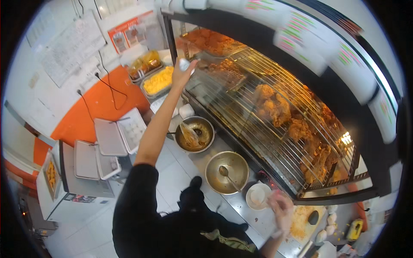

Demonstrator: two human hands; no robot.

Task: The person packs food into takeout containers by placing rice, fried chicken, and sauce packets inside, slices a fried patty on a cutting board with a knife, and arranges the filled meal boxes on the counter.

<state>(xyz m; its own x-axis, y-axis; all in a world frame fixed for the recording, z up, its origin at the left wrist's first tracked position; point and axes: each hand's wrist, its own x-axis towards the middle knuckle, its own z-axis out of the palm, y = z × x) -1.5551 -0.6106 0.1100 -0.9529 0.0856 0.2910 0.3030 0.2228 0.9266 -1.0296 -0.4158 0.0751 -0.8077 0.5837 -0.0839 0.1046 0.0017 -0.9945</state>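
My left hand is stretched out to the near left end of a heated display cabinet. A small white item is in its grip; whether it is paper or cloth is unclear. Fried chicken pieces lie on wire racks behind the cabinet's front. My right hand is blurred beside a white bowl; its fingers are too smeared to show what they hold. Left of that bowl stands a steel mixing bowl with a spoon in it.
A steel pan with a plastic bag and brown residue stands further left. Beyond are a tray of yellow shredded food and wrapped food. Open white boxes sit at left. A crumb-covered board lies at lower right.
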